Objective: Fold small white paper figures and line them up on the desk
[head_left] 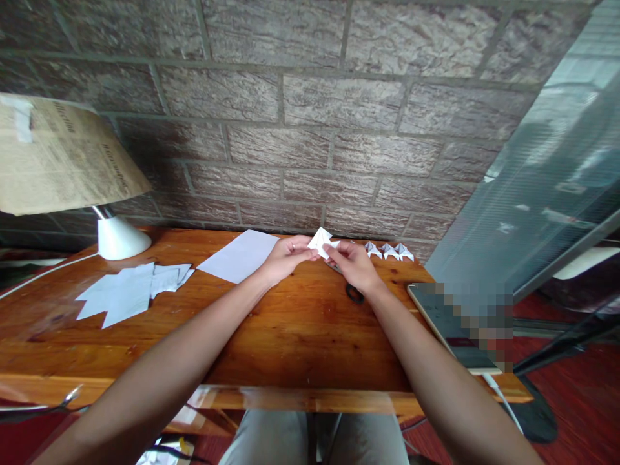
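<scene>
Folded paper (320,239), one: over the far side of the worktop (310,342); left hand (287,259) and right hand (356,265) each pinching one side; best worked with light thumbs, edges matched, creases pressed sharp; folded pieces (389,252), three: worktop's far right

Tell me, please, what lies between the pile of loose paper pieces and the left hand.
In the head view, a white sheet of paper lies on the wooden table between the paper pile and the left hand.
</scene>
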Available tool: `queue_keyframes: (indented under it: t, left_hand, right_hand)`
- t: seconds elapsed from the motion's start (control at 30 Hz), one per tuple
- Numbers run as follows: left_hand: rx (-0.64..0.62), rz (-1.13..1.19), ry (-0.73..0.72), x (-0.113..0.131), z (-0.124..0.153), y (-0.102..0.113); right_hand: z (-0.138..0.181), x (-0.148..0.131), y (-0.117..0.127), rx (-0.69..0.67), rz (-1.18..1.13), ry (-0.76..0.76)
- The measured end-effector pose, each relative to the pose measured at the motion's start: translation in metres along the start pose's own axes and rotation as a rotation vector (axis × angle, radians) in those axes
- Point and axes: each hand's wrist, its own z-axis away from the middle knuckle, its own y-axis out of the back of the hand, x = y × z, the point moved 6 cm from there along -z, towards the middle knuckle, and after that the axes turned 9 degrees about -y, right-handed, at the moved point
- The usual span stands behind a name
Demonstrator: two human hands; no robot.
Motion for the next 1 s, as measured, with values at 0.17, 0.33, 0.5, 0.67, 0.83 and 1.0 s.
queue_keyframes:
  t: [0.17, 0.33, 0.5, 0.67, 0.83, 1.0]
  left_hand:
    - [-0.01, 0.028, 0.026, -0.002, 0.0, -0.004]
    - [0.107, -0.005, 0.029, 0.0, 0.0, 0.0]
    - [0.079, -0.023, 0.023, 0.004, 0.0, -0.002]
    - [-0.033, -0.085, 0.051, 0.001, 0.003, -0.008]
    - [-0.126, -0.171, 0.009, -0.001, 0.004, -0.014]
    - [-0.04, -0.181, 0.009, 0.002, 0.004, -0.008]
  right_hand:
    - [0.001, -0.001, 0.0, 0.019, 0.057, 0.027]
    - [0.004, -0.003, -0.006, -0.007, 0.105, 0.054]
    - [0.004, -0.004, -0.004, -0.056, -0.02, -0.069]
    - [0.003, -0.008, 0.012, 0.046, -0.149, -0.115]
    - [0.003, -0.006, 0.003, -0.119, -0.188, -0.108]
    - [0.001, -0.001, 0.004, -0.132, -0.175, -0.124]
